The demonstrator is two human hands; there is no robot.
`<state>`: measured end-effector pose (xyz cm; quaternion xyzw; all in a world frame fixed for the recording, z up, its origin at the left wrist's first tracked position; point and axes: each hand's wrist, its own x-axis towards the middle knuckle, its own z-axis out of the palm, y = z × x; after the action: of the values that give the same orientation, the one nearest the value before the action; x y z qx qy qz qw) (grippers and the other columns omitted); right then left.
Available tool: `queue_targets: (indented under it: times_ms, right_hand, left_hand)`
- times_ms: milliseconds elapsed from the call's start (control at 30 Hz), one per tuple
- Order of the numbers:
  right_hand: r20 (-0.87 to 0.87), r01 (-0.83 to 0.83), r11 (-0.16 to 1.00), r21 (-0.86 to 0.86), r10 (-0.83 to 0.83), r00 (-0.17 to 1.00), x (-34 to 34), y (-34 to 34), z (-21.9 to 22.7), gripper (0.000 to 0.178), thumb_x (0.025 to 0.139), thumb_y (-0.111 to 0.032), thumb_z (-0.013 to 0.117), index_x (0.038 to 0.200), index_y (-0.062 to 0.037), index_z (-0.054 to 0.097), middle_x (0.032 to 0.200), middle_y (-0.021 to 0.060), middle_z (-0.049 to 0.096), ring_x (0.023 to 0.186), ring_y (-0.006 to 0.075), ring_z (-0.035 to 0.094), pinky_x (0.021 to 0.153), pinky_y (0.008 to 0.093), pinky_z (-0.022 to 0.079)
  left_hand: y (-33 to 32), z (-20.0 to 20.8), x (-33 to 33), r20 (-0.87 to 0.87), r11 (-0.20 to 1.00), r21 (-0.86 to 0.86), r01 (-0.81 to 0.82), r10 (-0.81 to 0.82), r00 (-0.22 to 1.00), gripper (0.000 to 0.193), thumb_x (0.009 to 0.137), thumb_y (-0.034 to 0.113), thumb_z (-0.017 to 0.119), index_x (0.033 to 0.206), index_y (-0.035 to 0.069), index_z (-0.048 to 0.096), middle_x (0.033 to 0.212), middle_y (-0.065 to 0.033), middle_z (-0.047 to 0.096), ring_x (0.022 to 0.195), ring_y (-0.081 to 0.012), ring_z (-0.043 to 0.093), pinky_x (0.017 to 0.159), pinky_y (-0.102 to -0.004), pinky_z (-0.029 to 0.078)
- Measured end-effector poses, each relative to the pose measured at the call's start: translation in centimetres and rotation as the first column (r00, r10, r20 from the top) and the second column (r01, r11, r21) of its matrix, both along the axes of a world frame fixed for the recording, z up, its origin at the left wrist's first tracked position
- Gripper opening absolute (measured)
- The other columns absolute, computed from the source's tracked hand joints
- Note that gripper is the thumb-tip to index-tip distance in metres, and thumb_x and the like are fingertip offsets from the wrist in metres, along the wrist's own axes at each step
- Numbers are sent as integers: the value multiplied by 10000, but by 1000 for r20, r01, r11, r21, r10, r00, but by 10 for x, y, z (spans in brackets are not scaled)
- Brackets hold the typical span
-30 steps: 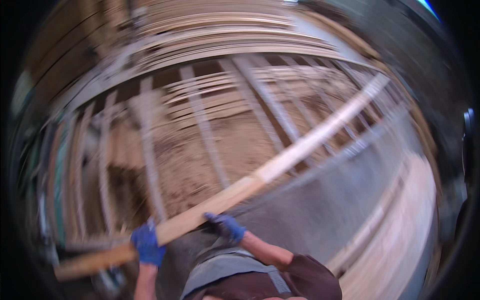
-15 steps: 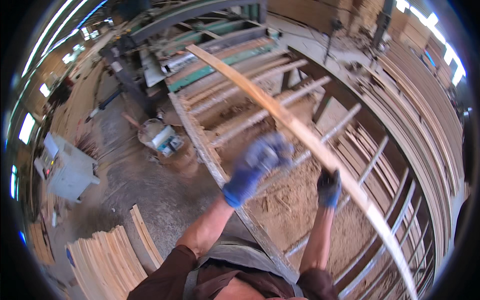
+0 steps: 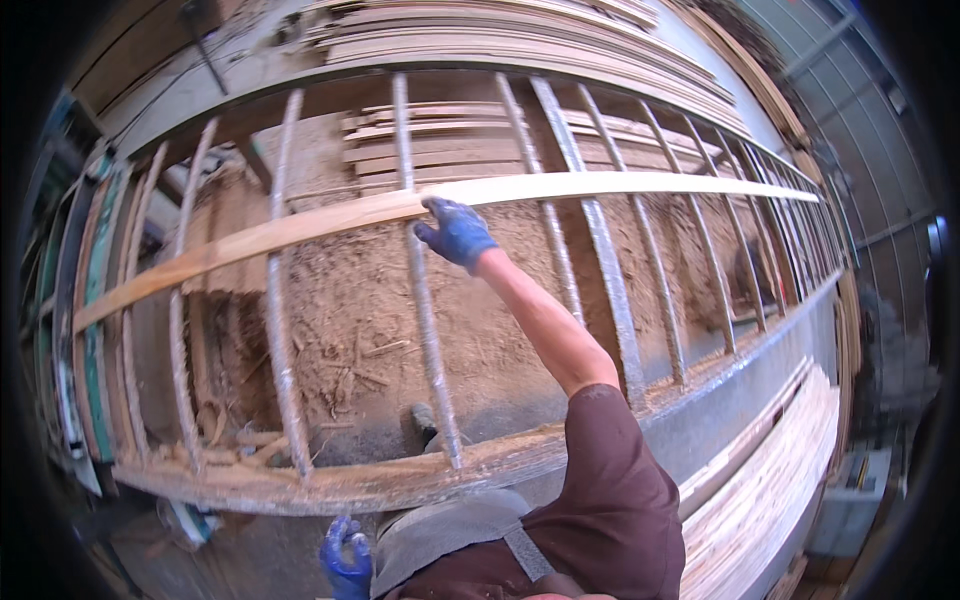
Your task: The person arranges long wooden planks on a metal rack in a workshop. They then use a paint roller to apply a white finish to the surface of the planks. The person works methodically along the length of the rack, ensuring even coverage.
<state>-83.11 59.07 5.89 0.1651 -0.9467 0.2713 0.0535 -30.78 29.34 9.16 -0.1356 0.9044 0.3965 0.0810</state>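
A long, narrow wooden board (image 3: 330,218) lies across the metal rollers of a conveyor frame, pale and brightly lit toward its right part. My right hand (image 3: 458,234), in a blue glove, reaches forward and grips the board's near edge close to one roller (image 3: 424,300). My left hand (image 3: 345,560), gloved in blue as well, hangs low beside my grey apron (image 3: 450,535), on the near side of the frame. Its fingers are loosely bent and apart, with nothing in them.
The frame's near rail (image 3: 350,487), coated with dust, runs just ahead of my body. Sawdust and wood scraps (image 3: 370,350) cover the ground under the rollers. Stacked boards (image 3: 520,45) lie beyond the far rail, and more planks (image 3: 765,490) are piled at my right.
My view has turned to the right. My left hand has dropped from above the rollers to my side. My right hand remains at the board, which now rests lower over the rollers.
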Motion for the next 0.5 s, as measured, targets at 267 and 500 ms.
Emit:
queue_targets:
  times_ms: [267, 500]
  right_hand:
    - [227, -58, 864, 499, -66, 972, -86, 87, 7, 769, 709, -713, 664, 1205, -126, 649, 1275, 150, 618, 1250, 326, 538, 1016, 531, 401]
    - [-95, 80, 898, 432, -42, 995, -61, 88, -9, 593, 619, -622, 785, 941, -128, 718, 959, 121, 659, 965, 305, 606, 823, 491, 401]
  left_hand:
    - [5, 20, -146, 120, 977, 209, -28, 3, 993, 437, 964, 364, 602, 1211, 4, 620, 1083, -170, 671, 1037, -289, 626, 938, -402, 491]
    - [5, 3, -238, 113, 889, -276, 367, -349, 930, 497, 946, 449, 587, 1242, 52, 621, 936, -154, 688, 845, -271, 652, 789, -392, 512]
